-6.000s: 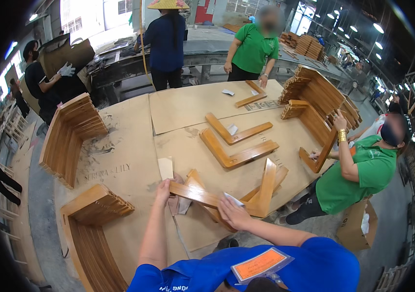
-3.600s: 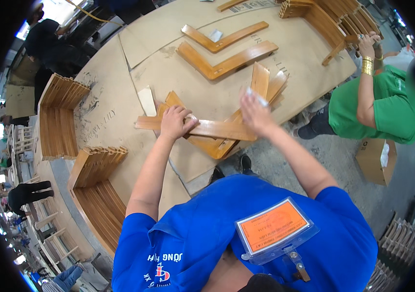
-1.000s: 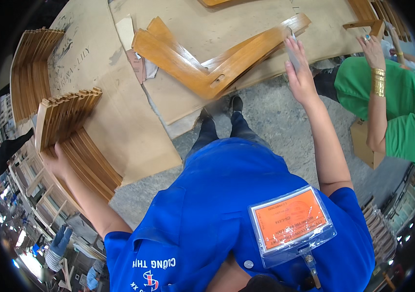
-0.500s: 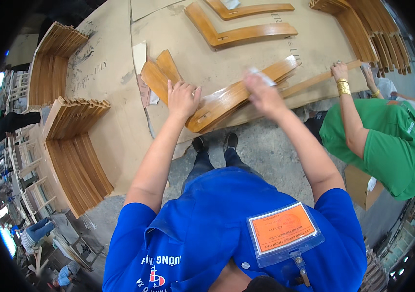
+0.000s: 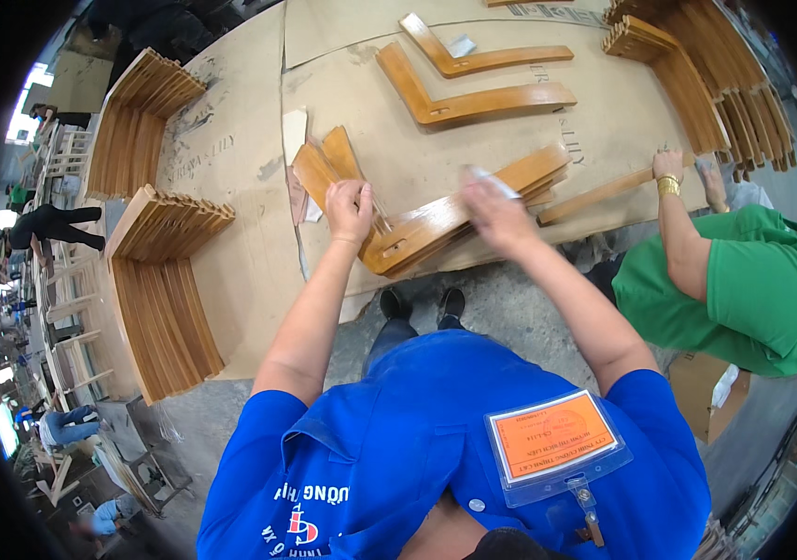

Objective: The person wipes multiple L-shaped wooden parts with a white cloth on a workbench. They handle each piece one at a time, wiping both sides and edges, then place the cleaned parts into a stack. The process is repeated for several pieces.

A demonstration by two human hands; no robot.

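An angled brown wooden furniture piece, glossy and bent like a wide V, lies on top of another piece at the table's near edge. My left hand is closed round its left arm near the bend, fingers curled over the edge. On the right arm, my right hand presses a thin white pad against the upper surface; motion smears this hand. A slot shows in the wood close to the bend. Two more bent pieces, a nearer one and a farther one, lie beyond.
Stacks of bent wooden pieces stand at the left, far left and right. Cardboard covers the table. At the right, a co-worker in a green shirt has a hand on a wooden strip.
My left hand has gone from lying spread on the wood to curling round it. The right hand with the pad has shifted slightly toward the bend. The whole view has shifted a little.
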